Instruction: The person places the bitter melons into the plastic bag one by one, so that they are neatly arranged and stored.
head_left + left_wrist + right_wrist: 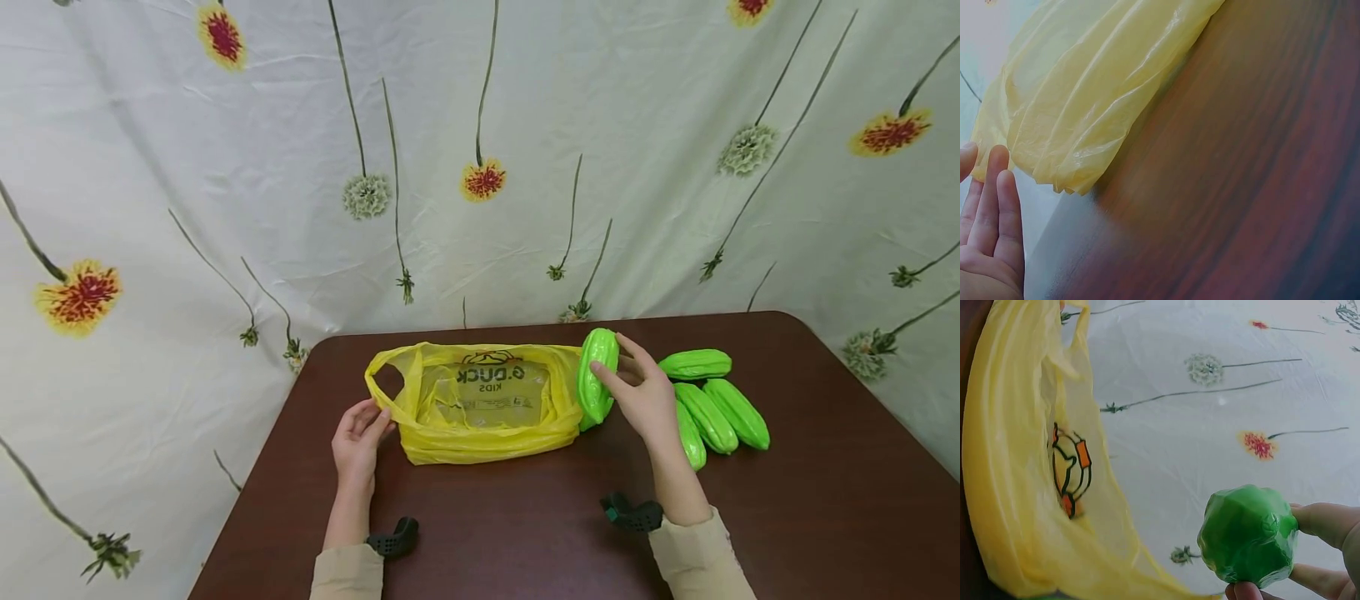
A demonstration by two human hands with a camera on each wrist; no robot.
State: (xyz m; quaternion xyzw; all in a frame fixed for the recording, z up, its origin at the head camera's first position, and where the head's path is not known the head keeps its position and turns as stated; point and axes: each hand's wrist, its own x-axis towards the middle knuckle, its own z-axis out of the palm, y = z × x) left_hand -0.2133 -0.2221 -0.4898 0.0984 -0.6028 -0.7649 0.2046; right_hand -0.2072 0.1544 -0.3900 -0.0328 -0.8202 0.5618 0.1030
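A yellow plastic bag [480, 446] lies on the table with its mouth spread wide, and mirrored "G.DUCK KIDS" print shows through its far side. At the bag's left handle, my left hand [357, 437] pinches the plastic between thumb and fingers. In the left wrist view that hand's fingers [985, 219] are at the bag's edge. My right hand [647, 387] holds a bright green, ridged gourd [597, 375] upright by its sides, at the bag's right edge. Its rounded, ridged end [1247, 534] faces the right wrist camera.
Several more green gourds [705, 417] lie in a group on the table, right of my right hand. The dark brown table [495, 525] has a rounded far edge. Behind it hangs a pale cloth [300, 125] printed with flowers.
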